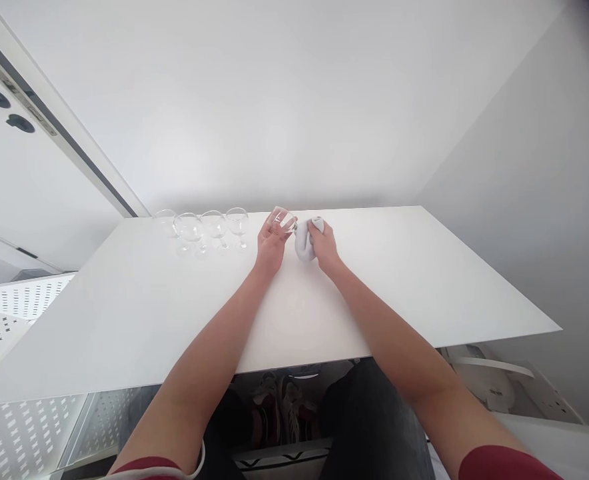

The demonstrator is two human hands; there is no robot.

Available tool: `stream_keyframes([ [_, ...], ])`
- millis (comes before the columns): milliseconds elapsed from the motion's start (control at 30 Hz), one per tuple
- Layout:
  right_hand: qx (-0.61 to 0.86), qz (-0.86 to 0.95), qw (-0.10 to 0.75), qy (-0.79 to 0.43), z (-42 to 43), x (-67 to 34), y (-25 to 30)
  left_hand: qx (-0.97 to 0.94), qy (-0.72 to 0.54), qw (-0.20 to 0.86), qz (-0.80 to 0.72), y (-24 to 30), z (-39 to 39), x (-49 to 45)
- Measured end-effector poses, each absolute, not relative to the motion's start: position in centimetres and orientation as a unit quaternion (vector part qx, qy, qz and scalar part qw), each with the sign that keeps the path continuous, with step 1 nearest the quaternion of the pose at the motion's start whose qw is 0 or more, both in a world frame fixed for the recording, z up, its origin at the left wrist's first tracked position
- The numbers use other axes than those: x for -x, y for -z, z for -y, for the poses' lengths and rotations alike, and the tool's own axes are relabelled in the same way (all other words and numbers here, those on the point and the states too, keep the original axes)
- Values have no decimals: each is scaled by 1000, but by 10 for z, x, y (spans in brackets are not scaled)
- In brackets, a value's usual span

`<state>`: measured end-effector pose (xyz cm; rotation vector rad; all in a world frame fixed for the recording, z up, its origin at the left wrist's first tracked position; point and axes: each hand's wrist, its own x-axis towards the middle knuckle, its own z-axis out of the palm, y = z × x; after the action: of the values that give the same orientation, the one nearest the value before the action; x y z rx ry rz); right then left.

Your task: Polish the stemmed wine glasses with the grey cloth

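Two hands (271,249), five glasses (284,219), one cloth (304,244)

From my end of the feed I can't read a single word, number or brand. There is a small dark marking (495,393) on the rounded white object (482,381) below the right end of the surface (424,280), but it is too tiny and blurred to make out. Black V-shaped marks (294,457) run along a pale strip (270,459) at the bottom; letters or pattern, I can't tell.
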<state>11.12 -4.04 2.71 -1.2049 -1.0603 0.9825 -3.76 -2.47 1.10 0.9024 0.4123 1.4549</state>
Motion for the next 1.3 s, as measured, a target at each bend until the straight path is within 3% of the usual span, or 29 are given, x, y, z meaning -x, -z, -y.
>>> stream_keyframes([
  [100,506,497,597,-376,42,-110,-27,-390,-640,639,-176,-11,24,39],
  [200,494,419,538,-540,40,-110,-26,-396,-633,643,-172,-10,24,39],
  [267,501,397,514,-572,39,-111,-25,-396,-632,641,-179,-10,24,38],
  [433,533,519,579,-335,39,-111,-23,-380,-639,636,-208,-10,24,36],
  [600,539,469,527,-460,41,-109,-23,-376,-635,638,-220,-10,24,38],
  [767,511,529,587,-338,46,-109,-31,-399,-635,637,-175,-14,27,39],
  [933,499,420,494,-574,44,-110,-32,-411,-621,650,-150,-14,28,39],
  [1133,517,506,588,-362,48,-109,-33,-392,-636,641,-177,-13,26,38],
  [1300,518,362,537,-559,36,-115,-24,-420,-627,635,-164,-12,24,41],
])
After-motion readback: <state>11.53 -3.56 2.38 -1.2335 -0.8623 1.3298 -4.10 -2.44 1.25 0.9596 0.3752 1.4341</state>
